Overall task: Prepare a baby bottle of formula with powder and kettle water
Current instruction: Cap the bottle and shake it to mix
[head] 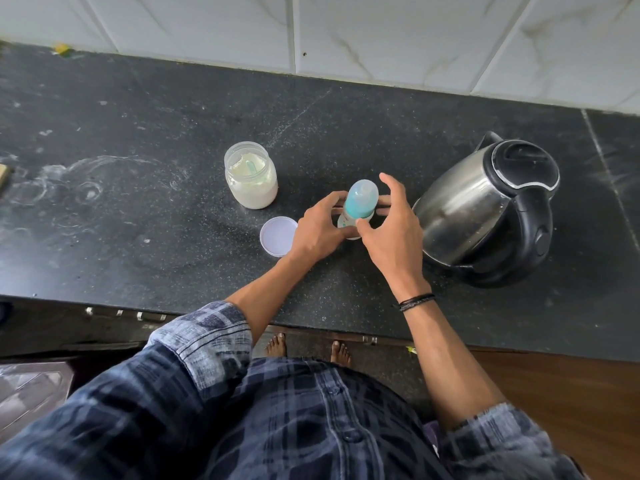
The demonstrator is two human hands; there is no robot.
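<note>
A clear baby bottle with blue teat [360,206] stands on the black bench [138,237], the left grip [318,226] wrapped round its base, the right grip [391,233] curled at its collar. Just left of the grips: a round white lid [278,236], with an open plastic jar of pale powder [251,181] beyond it. Just right: a steel kettle [485,209].

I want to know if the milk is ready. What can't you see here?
Head view:
- Kettle: water hidden by its shut lid.
- Bottle: lower part hidden by left hand and right hand.
- Tan thing at left edge: cut off by the frame.
</note>
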